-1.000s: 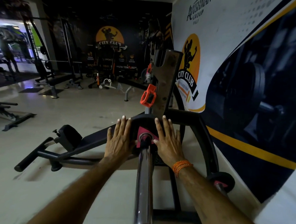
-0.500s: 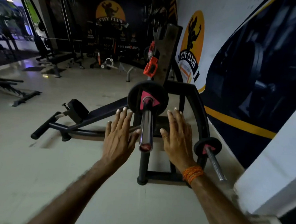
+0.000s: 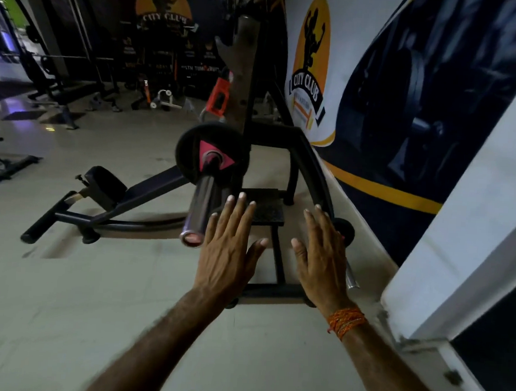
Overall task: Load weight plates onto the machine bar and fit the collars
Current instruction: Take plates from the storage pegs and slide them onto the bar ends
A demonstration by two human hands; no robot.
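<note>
Head view: weight plate [image 3: 212, 154] seated far up the machine bar [image 3: 200, 202]; left hand [image 3: 227, 254] and right hand [image 3: 322, 256] spread flat, holding nothing. Step: plate loaded (judged). Next: fetch orange collar [image 3: 218, 97].

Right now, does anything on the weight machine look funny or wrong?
Nothing looks broken. The black plate sits on the bar with no collar in front of it; an orange collar hangs on the upright behind.
</note>
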